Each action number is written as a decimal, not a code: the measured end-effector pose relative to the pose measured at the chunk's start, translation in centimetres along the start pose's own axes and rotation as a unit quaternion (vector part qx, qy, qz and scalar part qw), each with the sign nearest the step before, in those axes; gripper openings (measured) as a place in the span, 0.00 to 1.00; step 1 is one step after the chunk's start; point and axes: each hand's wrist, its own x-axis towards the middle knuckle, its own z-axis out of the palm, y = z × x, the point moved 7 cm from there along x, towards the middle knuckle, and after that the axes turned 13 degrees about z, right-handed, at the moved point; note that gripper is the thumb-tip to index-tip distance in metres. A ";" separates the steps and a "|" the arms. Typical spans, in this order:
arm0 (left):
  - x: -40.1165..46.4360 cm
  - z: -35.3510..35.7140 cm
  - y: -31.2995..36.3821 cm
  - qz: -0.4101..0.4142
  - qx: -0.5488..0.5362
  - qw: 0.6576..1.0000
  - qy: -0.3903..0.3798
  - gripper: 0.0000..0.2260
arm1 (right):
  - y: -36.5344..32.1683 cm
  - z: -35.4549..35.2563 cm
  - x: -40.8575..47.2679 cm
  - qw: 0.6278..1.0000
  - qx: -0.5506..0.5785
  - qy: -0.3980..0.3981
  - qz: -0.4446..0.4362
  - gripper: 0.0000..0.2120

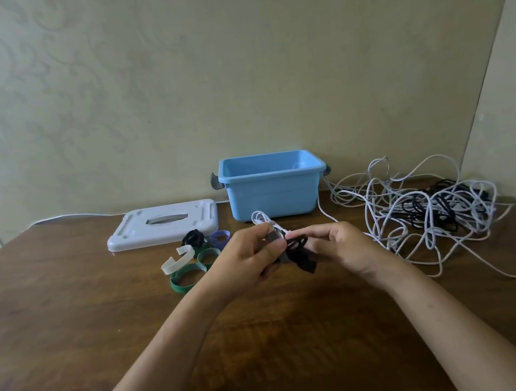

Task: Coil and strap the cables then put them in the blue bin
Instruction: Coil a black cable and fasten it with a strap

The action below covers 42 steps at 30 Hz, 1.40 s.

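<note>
A small coiled white cable (264, 220) with a black fabric strap (299, 253) is held above the table, near the open blue plastic bin (272, 190); tangled white and black cables (426, 206) lie right.

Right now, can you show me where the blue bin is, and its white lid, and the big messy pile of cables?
blue bin (271, 200): head view, on its front wall.
white lid (133, 232): head view, on its flat top, left of the handle slot.
pile of cables (427, 209): head view, on the tangled middle.

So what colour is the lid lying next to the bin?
The lid is white with a grey handle, seen clearly in the head view.
</note>
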 end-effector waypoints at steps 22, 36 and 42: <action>0.2 1.4 -1.6 -0.019 0.146 0.989 -0.021 0.16 | -2.0 -0.3 -0.8 0.977 -0.078 0.145 -0.133 0.08; 0.2 0.8 -2.0 -0.020 0.130 0.991 0.002 0.14 | -2.4 0.1 -1.4 0.982 -0.096 0.102 -0.126 0.09; 0.3 0.7 -2.1 -0.019 0.121 0.992 0.002 0.16 | -2.8 0.4 -1.7 0.973 -0.129 0.105 -0.157 0.08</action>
